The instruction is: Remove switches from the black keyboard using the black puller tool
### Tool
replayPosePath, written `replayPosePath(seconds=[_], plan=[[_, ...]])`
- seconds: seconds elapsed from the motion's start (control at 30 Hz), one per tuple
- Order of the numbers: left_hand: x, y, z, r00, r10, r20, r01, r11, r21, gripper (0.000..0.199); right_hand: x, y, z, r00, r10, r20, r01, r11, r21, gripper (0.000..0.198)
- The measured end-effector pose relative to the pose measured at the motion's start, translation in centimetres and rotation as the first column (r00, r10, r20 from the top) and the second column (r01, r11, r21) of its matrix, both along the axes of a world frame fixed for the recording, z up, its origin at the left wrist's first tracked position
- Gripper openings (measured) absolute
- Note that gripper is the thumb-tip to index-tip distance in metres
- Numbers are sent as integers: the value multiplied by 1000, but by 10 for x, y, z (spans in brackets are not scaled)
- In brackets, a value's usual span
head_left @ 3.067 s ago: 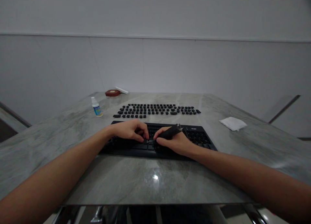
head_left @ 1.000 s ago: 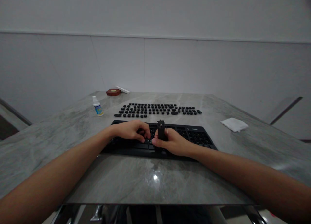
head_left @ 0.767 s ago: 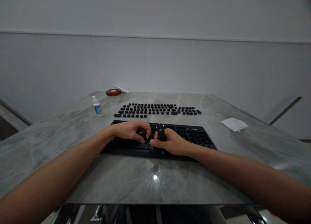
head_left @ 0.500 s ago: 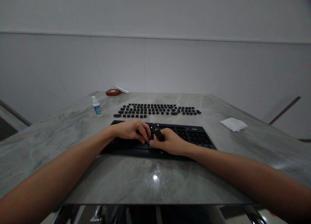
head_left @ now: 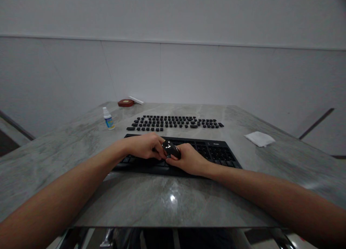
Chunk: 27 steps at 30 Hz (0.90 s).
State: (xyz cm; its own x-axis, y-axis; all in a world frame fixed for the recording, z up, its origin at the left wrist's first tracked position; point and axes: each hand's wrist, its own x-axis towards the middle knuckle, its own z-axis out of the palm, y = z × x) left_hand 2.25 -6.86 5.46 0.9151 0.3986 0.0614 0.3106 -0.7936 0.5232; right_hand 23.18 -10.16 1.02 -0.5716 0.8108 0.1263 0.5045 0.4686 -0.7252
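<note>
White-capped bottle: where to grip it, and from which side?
Probably around the labelled body of the bottle, coming from its left or near side: it stands upright, the body is wider than the white top, and a long loose keycap lies to its right.

We count two bare hands, one left hand (head_left: 146, 145) and one right hand (head_left: 192, 159); one dark tool (head_left: 172, 149); one black keyboard (head_left: 202, 147); dozens of loose keycaps (head_left: 169, 121), too small for us to number exactly, though in the nearest row, at its left end, we make out seven, one long and six short; one white-capped bottle (head_left: 109, 119); one reddish-brown box (head_left: 125, 103); one thin white object (head_left: 136, 100); one white cloth (head_left: 260, 138); one marbled table (head_left: 173, 213); on its top we count one bright reflection (head_left: 172, 198).
</note>
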Motion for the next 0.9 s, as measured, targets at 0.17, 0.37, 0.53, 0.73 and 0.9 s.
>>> replayPosePath(seconds=[0.17,0.37,0.53,0.73,0.9], plan=[[1,-2,4,999,-7,-45,9,999,41,10,0,-5,2,1000,15,3,-15,996,91,19],[2,-3,4,997,-65,-42,69,994,87,16,5,-6,-5,996,68,58,-82,955,285,23],[3,-6,3,998,-56,-11,57,991,117,14,6,-6,-4,999,47,-12,-43,974,224,26],[0,1,-6,984,30,178,-42,997,65,10,8,1,0,958,-116,-262,105,993,-56,38],[0,9,-18,896,179,406,-168,984,-63,11,9,6,3,892,-258,-372,205,963,-176,40]])
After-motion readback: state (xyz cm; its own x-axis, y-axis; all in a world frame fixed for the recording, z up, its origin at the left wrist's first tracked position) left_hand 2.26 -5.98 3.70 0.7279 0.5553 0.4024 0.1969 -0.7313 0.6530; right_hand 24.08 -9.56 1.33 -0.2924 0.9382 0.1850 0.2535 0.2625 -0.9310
